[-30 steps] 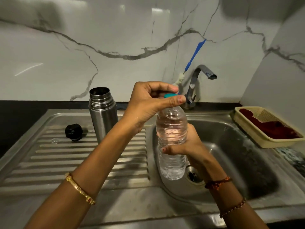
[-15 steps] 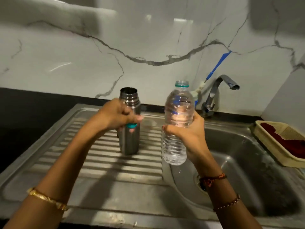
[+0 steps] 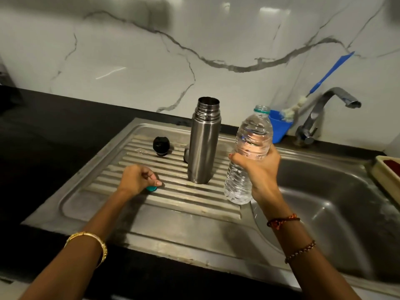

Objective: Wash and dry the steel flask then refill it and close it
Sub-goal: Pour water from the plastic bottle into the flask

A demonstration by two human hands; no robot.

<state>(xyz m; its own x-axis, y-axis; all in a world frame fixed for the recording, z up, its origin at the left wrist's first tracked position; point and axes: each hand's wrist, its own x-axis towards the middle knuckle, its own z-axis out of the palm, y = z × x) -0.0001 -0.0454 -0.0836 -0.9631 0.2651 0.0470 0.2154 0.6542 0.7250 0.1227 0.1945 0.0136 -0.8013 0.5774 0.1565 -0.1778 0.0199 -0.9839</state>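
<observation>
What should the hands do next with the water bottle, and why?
Probably let go of the teal cap, which the left hand is setting down on the ribbed drainboard, and steady the steel flask. It stands upright and open, and the right hand holds the uncapped water bottle just beside it, ready to tip in.

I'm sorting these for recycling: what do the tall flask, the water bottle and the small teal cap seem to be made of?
The flask looks like brushed stainless steel: grey, with soft reflections and a threaded metal neck. The water bottle in the right hand looks like thin clear plastic, ribbed, with water visible through it. The teal cap under the left hand is probably opaque moulded plastic; it shows too small to be sure.
</observation>
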